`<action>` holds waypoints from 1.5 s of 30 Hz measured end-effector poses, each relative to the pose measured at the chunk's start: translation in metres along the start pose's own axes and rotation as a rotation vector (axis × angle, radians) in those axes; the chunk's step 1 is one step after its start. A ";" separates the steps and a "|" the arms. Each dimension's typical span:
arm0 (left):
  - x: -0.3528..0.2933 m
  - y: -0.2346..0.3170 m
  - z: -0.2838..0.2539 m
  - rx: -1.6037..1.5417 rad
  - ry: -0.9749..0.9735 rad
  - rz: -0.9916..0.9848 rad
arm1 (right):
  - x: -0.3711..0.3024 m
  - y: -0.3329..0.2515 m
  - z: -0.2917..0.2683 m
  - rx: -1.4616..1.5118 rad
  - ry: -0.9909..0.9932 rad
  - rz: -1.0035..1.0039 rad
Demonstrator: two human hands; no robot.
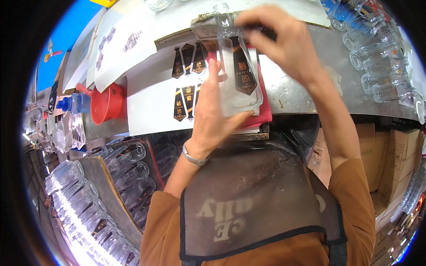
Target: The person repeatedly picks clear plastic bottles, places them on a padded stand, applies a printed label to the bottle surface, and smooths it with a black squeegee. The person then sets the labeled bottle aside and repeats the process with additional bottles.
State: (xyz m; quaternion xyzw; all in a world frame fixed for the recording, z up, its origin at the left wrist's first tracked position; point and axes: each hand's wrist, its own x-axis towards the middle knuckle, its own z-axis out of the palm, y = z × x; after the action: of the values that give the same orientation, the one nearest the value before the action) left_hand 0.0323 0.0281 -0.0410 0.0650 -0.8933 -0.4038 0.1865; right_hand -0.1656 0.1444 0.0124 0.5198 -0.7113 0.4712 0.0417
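Note:
A clear glass bottle (242, 99) lies with its neck pointing away from me. Its neck end is by a worn, padded block, and a red cloth (265, 111) is under its lower part. A black tie-shaped label (243, 66) with gold print is on its upper face. My left hand (210, 104) steadies the bottle, fingers stretched along its left side and thumb at its base. Over the bottle's right shoulder is my right hand (277, 37), its fingers curved and smeared by motion. Something dark shows between them that I cannot make out.
Several loose tie labels (179, 104) lie on a white sheet (148, 102) to the left. Farther left are a red scoop-like pan (106, 104) and a blue-capped bottle (73, 104). Bottles line the right bench (372, 57) and fill crates at lower left. Cardboard boxes (395, 153) stand at right.

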 end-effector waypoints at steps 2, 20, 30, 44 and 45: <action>0.001 -0.009 0.002 -0.145 0.003 -0.011 | -0.047 -0.011 0.007 0.069 -0.109 -0.216; -0.002 -0.015 0.000 -0.180 -0.023 0.014 | -0.044 -0.006 0.000 0.088 -0.089 -0.046; -0.003 -0.010 0.004 -0.167 0.044 0.015 | 0.041 0.014 0.003 -0.225 -0.042 -0.137; -0.004 -0.009 0.006 -0.123 0.051 0.013 | 0.002 0.011 -0.004 -0.080 -0.025 -0.147; -0.004 -0.009 0.006 -0.084 0.065 0.039 | -0.020 0.005 0.004 0.030 -0.034 -0.232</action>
State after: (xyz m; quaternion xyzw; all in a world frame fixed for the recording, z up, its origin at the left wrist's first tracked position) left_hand 0.0336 0.0272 -0.0524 0.0526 -0.8702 -0.4349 0.2257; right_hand -0.1587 0.1563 -0.0040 0.6070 -0.6400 0.4650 0.0762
